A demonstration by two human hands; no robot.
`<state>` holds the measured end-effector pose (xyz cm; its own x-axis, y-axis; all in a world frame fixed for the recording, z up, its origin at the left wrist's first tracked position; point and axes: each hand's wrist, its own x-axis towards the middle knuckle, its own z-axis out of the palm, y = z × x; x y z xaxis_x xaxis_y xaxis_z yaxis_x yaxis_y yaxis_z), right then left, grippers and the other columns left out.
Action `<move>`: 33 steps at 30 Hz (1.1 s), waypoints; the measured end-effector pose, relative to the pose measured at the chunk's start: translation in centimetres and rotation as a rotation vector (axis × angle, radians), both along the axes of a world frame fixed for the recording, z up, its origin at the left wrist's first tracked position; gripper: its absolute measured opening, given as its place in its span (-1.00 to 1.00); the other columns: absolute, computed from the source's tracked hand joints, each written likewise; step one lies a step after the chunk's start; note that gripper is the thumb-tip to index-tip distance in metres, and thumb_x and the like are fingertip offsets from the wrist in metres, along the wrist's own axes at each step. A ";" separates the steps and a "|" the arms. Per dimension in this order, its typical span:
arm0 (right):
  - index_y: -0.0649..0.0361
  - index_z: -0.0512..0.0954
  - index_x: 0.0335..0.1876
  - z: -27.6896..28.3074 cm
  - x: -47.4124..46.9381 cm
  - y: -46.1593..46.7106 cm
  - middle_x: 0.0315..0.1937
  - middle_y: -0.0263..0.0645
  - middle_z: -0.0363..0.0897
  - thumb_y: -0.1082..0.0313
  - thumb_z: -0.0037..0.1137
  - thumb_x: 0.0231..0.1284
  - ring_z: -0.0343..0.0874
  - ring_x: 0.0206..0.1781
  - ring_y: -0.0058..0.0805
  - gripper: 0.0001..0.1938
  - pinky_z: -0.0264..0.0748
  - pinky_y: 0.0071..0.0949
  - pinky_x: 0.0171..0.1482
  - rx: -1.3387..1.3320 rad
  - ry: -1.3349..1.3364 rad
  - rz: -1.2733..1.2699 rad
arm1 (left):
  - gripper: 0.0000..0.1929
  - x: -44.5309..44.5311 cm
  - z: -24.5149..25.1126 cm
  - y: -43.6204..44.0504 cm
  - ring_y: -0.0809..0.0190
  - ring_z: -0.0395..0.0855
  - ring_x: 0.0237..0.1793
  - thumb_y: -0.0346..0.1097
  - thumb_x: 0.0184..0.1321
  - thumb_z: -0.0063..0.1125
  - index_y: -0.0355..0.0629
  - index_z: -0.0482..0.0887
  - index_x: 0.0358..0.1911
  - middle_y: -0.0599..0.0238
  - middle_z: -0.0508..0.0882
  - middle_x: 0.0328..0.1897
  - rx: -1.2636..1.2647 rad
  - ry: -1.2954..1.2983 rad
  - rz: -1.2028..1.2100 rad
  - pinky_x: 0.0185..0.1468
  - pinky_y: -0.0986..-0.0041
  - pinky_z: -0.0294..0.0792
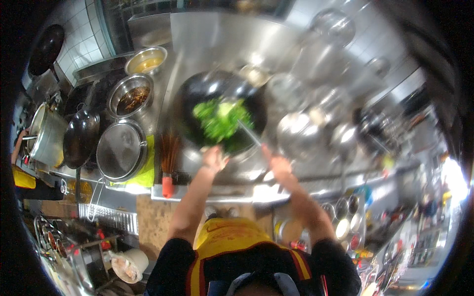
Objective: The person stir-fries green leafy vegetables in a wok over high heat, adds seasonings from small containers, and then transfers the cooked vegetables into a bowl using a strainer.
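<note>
A black wok [192, 87] sits on the steel range before me, with bright green leafy vegetables [224, 118] in it, blurred by motion. My left hand [212, 160] is closed at the wok's near rim, and something pale, perhaps a cloth, shows beside its fingers. In my right hand [282, 168] is a long-handled metal cooking utensil [251, 133] with a red grip. Its shaft slants left into the greens, which hide its head, so its kind cannot be told.
Left of the wok lie a bamboo wok brush [169, 162], a round strainer [120, 150], a bowl of dark spices in liquid [133, 98] and a bowl of yellow liquid [146, 63]. Shiny blurred metalware [298, 129] stands right. Seasoning containers [342, 227] are low right.
</note>
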<state>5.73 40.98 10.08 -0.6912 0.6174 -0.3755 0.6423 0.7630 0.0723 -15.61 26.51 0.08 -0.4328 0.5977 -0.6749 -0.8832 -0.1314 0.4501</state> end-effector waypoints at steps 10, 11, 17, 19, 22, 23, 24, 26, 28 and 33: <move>0.26 0.39 0.17 -13.8 4.8 4.7 -0.27 0.04 0.60 0.35 -0.11 0.24 0.65 -0.29 -0.17 -0.62 0.61 -0.22 -0.21 -0.147 0.369 -0.001 | -0.89 1.3 0.7 2.2 0.02 0.44 -0.62 -0.33 0.08 0.03 -0.02 0.40 -0.54 0.25 0.35 -0.67 0.094 -0.128 -0.043 -0.57 0.24 0.38; 0.27 0.45 0.08 -10.8 2.6 2.9 -0.30 0.04 0.60 0.33 -0.10 0.24 0.65 -0.30 -0.16 -0.67 0.60 -0.21 -0.22 -0.219 0.314 -0.085 | -0.89 0.4 0.3 0.7 0.02 0.45 -0.61 -0.32 0.09 0.03 -0.03 0.40 -0.53 0.25 0.35 -0.66 0.077 -0.091 0.000 -0.57 0.24 0.39; 0.28 0.56 -0.16 -1.9 1.5 -0.2 -0.39 0.05 0.61 0.24 -0.11 0.22 0.65 -0.33 -0.08 -0.71 0.58 -0.16 -0.24 -0.072 0.294 -0.171 | -0.87 0.6 0.3 -0.3 -0.01 0.48 -0.60 -0.27 0.13 0.00 -0.09 0.37 -0.47 0.21 0.38 -0.62 -0.035 -0.018 0.004 -0.58 0.21 0.40; 0.26 0.57 -0.23 -7.9 2.9 0.5 -0.35 0.04 0.61 0.22 -0.11 0.21 0.64 -0.27 -0.06 -0.71 0.57 -0.19 -0.20 -0.035 0.251 0.052 | -0.84 -0.6 -2.9 0.6 0.00 0.50 -0.58 -0.20 0.16 -0.04 -0.10 0.38 -0.40 0.12 0.45 -0.58 0.092 -0.015 -0.124 -0.57 0.21 0.39; 0.22 0.58 -0.25 -11.4 2.3 1.4 -0.33 0.07 0.61 0.20 -0.13 0.21 0.62 -0.22 -0.01 -0.72 0.56 -0.17 -0.15 -0.109 0.237 0.131 | -0.84 -1.6 -4.9 0.6 -0.01 0.53 -0.55 -0.19 0.17 -0.05 -0.10 0.44 -0.41 0.06 0.49 -0.57 0.128 -0.083 -0.195 -0.55 0.22 0.39; 0.20 0.57 -0.24 -11.0 2.4 2.0 -0.33 0.08 0.60 0.20 -0.13 0.21 0.62 -0.22 0.00 -0.73 0.55 -0.15 -0.15 -0.140 0.221 0.043 | -0.84 -1.6 -5.0 0.5 -0.02 0.55 -0.54 -0.20 0.16 -0.02 -0.10 0.46 -0.43 0.05 0.50 -0.56 0.106 -0.056 -0.182 -0.54 0.23 0.40; 0.19 0.56 -0.23 -8.5 1.8 1.0 -0.33 0.09 0.60 0.19 -0.12 0.22 0.61 -0.21 0.01 -0.73 0.54 -0.13 -0.14 -0.187 0.203 -0.035 | -0.85 -1.6 -5.0 -0.3 -0.02 0.56 -0.53 -0.20 0.15 0.00 -0.09 0.49 -0.45 0.03 0.52 -0.56 0.070 -0.030 -0.157 -0.53 0.23 0.40; 0.19 0.48 -0.05 -4.2 1.6 -0.6 -0.48 0.05 0.56 0.24 -0.13 0.20 0.61 -0.31 -0.01 -0.71 0.56 -0.17 -0.19 -0.109 0.381 -0.126 | -0.85 -1.2 -4.7 -0.3 0.10 0.55 -0.36 -0.18 0.11 0.07 0.00 0.47 -0.32 0.22 0.53 -0.35 0.007 -0.004 -0.122 -0.32 0.18 0.45; 0.19 0.36 0.12 -1.6 1.7 -1.2 -0.45 0.04 0.57 0.32 -0.15 0.18 0.61 -0.32 0.00 -0.63 0.57 -0.20 -0.21 -0.146 0.428 -0.212 | -0.84 -0.4 -3.6 -0.6 0.10 0.55 -0.37 -0.19 0.09 0.12 -0.01 0.48 -0.33 0.24 0.53 -0.35 0.023 0.005 -0.088 -0.32 0.18 0.46; 0.19 0.47 -0.24 -14.7 3.7 -0.2 -0.50 0.04 0.52 0.32 -0.10 0.20 0.56 -0.53 -0.08 -0.85 0.55 -0.19 -0.44 0.042 0.522 0.197 | -0.88 0.4 0.9 -0.7 0.03 0.54 -0.62 -0.26 0.10 0.12 -0.11 0.52 -0.45 0.18 0.50 -0.58 0.116 0.027 -0.079 -0.62 0.27 0.43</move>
